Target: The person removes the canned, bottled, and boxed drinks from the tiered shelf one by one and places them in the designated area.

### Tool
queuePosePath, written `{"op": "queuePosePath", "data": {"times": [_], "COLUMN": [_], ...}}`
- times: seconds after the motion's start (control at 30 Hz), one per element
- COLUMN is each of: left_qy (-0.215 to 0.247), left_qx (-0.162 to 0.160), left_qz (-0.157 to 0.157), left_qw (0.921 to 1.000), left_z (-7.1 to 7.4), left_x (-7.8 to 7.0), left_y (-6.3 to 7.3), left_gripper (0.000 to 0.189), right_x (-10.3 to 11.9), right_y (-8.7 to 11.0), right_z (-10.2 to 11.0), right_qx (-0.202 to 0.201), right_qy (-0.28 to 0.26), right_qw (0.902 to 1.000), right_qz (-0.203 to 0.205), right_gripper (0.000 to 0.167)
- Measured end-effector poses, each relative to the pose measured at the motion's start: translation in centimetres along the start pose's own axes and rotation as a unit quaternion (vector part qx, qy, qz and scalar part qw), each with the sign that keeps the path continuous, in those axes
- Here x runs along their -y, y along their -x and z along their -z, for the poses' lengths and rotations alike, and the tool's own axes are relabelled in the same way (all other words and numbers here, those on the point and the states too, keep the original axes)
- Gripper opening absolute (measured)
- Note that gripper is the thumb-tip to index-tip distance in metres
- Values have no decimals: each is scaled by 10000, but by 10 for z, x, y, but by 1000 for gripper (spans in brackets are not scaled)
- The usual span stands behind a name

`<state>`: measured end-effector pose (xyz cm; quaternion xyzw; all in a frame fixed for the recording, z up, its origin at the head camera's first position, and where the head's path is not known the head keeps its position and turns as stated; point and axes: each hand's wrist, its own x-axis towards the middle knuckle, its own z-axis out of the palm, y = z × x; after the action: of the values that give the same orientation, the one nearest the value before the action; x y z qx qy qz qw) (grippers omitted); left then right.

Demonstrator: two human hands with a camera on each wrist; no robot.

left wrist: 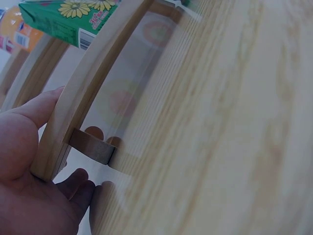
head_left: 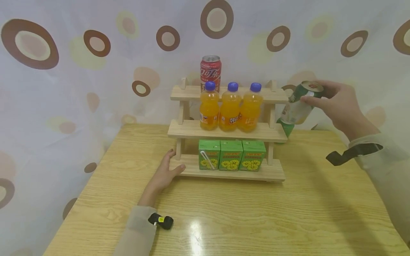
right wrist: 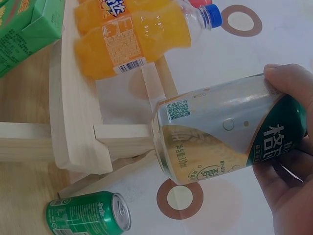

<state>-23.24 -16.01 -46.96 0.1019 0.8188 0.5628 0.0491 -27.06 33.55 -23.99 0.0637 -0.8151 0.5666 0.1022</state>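
A three-tier wooden display rack [head_left: 189,131] stands on the table. My left hand [head_left: 164,174] grips the left end of its lowest shelf; in the left wrist view the thumb lies on the board's top and the fingers curl below. My right hand [head_left: 344,106] holds a dark green, white and gold drink can [right wrist: 210,137] near its top, thumb and fingers on opposite sides. This can is tilted, in the air beside the rack's right end. Beyond and below it, a green soda can [right wrist: 88,215] shows next to the rack, partly hidden in the head view.
A red cola can [head_left: 210,69] is on the top shelf. Three orange soda bottles [head_left: 229,110] with blue caps line the middle shelf, and three green drink cartons [head_left: 230,156] the lowest. Behind hangs a white circle-patterned curtain [head_left: 256,21]. Bare wooden table [head_left: 240,213] lies in front.
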Motion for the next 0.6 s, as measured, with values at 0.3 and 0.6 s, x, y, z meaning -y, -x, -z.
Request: {"op": "queuePosePath", "data": {"times": [0.3, 0.6], "left_qy": [11, -28], "left_qx": [-54, -43], "left_qz": [140, 159], "left_qw": [9999, 9999], "left_z": [1, -1], "left_x": [1, -1], "left_y": [2, 0], "left_gripper": [68, 68], "right_x": [-10, -26], "right_y": [5, 13], "right_z": [6, 15], "right_qx": [-140, -163], "right_qy": [-107, -605], "right_qw": [9998, 9980], "right_qz": [-109, 10], "right_gripper": [58, 59]}}
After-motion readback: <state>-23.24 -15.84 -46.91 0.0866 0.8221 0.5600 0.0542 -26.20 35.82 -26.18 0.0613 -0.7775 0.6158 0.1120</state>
